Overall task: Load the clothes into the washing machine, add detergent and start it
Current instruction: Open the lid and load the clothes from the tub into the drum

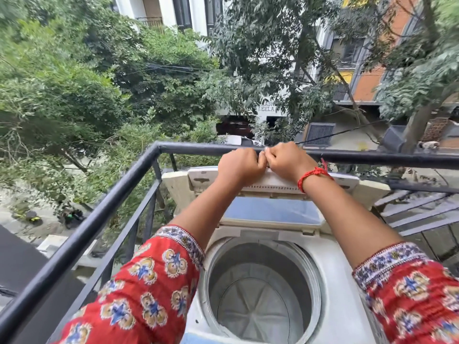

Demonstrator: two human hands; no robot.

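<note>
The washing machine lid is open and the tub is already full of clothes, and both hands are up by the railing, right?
Not quite. The head view shows the tub empty, with no clothes in it. The rest is right: the lid is open, and the left hand and right hand are up by the railing.

Open washer drum (260, 294) at lower centre gives clear entry from above; raised lid (270, 209) and black railing (104, 207) block beyond and left.

Red floral sleeves (149, 289), black railing (74, 244)
</note>
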